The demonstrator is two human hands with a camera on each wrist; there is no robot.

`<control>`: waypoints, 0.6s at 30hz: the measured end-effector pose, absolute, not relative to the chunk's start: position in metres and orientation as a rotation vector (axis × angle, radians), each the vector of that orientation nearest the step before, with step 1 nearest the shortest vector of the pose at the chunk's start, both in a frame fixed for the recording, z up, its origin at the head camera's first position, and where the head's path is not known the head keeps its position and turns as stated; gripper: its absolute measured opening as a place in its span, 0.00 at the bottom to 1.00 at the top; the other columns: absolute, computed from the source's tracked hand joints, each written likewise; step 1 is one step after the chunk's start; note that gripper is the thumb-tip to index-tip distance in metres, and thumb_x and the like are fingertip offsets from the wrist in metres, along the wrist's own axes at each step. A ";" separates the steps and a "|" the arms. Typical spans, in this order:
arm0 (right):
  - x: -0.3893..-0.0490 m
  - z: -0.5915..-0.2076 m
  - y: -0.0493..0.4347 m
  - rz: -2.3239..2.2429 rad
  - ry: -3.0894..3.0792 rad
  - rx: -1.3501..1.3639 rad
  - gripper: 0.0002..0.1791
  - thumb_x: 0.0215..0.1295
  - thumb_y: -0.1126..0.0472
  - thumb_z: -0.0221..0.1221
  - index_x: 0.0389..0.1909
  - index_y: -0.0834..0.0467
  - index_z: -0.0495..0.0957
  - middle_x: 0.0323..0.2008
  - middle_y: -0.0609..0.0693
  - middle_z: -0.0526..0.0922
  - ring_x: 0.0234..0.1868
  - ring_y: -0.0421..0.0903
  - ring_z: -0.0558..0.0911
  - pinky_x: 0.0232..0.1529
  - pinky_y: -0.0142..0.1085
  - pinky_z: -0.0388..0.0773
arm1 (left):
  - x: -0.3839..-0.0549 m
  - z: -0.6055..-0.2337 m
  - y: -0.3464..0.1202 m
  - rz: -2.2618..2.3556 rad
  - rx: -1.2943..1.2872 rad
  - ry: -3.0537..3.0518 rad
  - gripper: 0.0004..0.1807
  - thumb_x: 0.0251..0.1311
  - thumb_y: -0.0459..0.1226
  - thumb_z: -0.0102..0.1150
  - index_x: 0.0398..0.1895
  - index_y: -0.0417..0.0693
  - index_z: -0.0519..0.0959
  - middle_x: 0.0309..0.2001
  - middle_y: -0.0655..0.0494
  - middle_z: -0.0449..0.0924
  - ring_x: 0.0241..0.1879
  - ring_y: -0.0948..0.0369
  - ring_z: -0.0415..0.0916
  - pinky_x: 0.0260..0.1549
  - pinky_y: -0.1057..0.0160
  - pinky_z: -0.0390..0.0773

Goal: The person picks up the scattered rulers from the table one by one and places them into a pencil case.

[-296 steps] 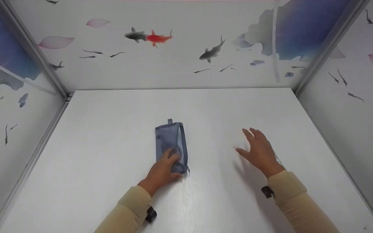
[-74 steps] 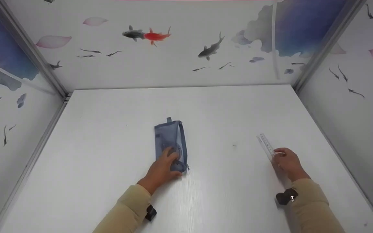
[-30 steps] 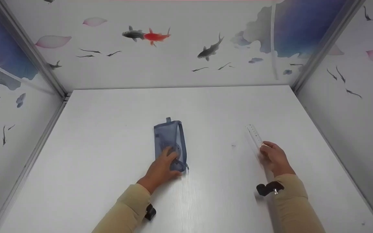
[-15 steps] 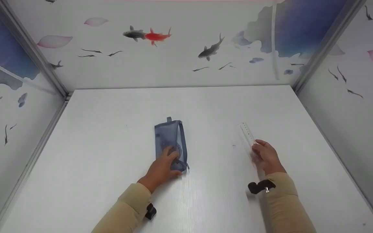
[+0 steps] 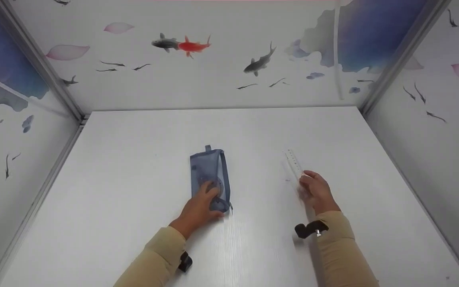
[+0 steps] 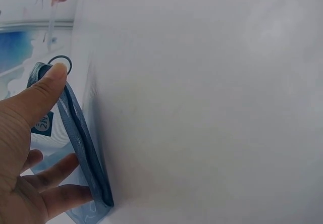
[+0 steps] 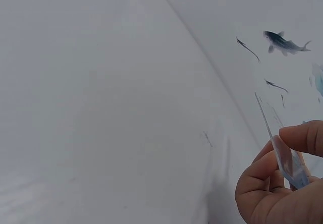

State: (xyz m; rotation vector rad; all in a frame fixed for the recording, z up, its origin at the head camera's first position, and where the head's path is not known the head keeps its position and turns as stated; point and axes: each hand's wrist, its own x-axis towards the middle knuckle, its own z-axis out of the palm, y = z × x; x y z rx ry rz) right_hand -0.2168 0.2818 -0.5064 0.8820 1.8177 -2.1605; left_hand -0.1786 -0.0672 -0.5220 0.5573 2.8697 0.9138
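Observation:
A blue mesh pencil case (image 5: 205, 165) with a zipper along its right side lies mid-table. My left hand (image 5: 195, 209) holds its near half, the thumb at the zipper end and the fingers over the mesh. In the left wrist view the thumb lies by a small ring (image 6: 61, 57) at the zipper's end, and the fingertips touch the zipper edge. My right hand (image 5: 317, 191) pinches a clear ruler (image 5: 294, 161) by its near end, to the right of the case. The right wrist view shows the ruler (image 7: 265, 115) edge-on between thumb and bent fingers.
The white table (image 5: 114, 159) is bounded by printed panels (image 5: 213, 87) at the back and both sides. A small faint mark (image 5: 287, 180) lies on the table just left of the right hand. Black wrist cameras (image 5: 311, 229) jut from both sleeves.
Ten seconds ago the right hand was spread with nothing visible in its fingers; later it holds the ruler. Over the last second it has carried the ruler left. Left hand and case have stayed put.

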 end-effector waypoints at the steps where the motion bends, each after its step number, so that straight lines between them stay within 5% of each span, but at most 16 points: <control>1: -0.217 -0.506 0.280 -2.162 1.813 0.883 0.30 0.69 0.64 0.51 0.71 0.54 0.59 0.64 0.54 0.64 0.57 0.46 0.66 0.55 0.37 0.67 | -0.179 -0.522 -0.067 0.913 0.557 2.871 0.33 0.45 0.45 0.75 0.56 0.54 0.72 0.70 0.39 0.57 0.57 0.40 0.72 0.52 0.44 0.75; 18: -0.227 -0.508 0.238 -2.147 1.908 0.756 0.26 0.67 0.66 0.51 0.66 0.61 0.62 0.61 0.57 0.67 0.53 0.47 0.69 0.55 0.38 0.65 | -0.178 -0.521 -0.066 0.932 0.576 2.873 0.30 0.45 0.44 0.75 0.52 0.53 0.72 0.70 0.40 0.57 0.58 0.40 0.72 0.51 0.45 0.76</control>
